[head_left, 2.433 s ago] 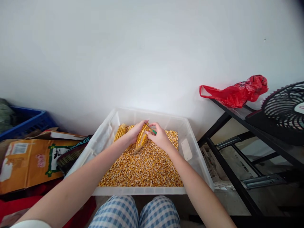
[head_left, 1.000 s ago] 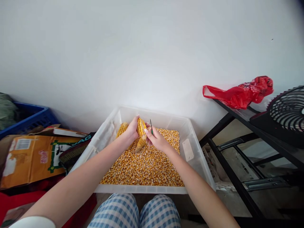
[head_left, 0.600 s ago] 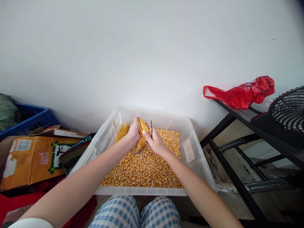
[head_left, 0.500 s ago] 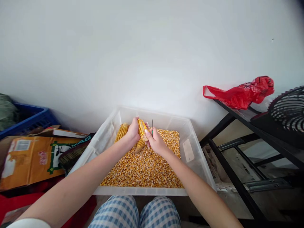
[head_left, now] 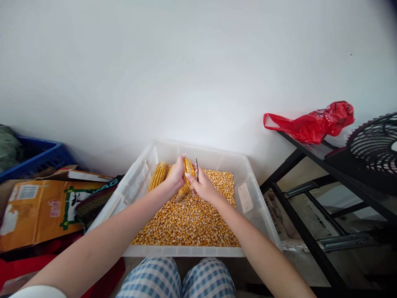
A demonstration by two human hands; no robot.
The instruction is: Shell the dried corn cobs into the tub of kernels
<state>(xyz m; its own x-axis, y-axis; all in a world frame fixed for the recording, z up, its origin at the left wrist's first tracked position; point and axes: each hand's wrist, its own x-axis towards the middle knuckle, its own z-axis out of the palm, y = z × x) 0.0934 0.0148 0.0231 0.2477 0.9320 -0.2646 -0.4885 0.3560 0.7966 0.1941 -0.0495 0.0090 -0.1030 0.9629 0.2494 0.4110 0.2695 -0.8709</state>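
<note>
My left hand (head_left: 177, 173) is wrapped round a yellow corn cob (head_left: 188, 167), held tilted above the tub. Closed beside it, my right hand (head_left: 203, 185) grips a screwdriver-like tool (head_left: 197, 165); its thin dark shaft points up, a bit of green shows at the grip, and the rest is hidden. The right thumb presses on the cob. Just under the hands lies another cob (head_left: 182, 193), partly covered. A fuller cob (head_left: 157, 177) rests at the tub's left. Loose corn kernels (head_left: 189, 225) spread across the bottom.
The translucent plastic tub (head_left: 186, 251) stands before my knees, against a white wall. At left are a blue crate (head_left: 40, 159) and an orange cardboard box (head_left: 37, 211). On the right, a black metal frame (head_left: 297, 223) carries a red plastic bag (head_left: 313, 124) and a fan (head_left: 376, 142).
The right thumb has shifted slightly up and left along the cob, and the tool's shaft leans a little more to the left. Both hands keep their hold.
</note>
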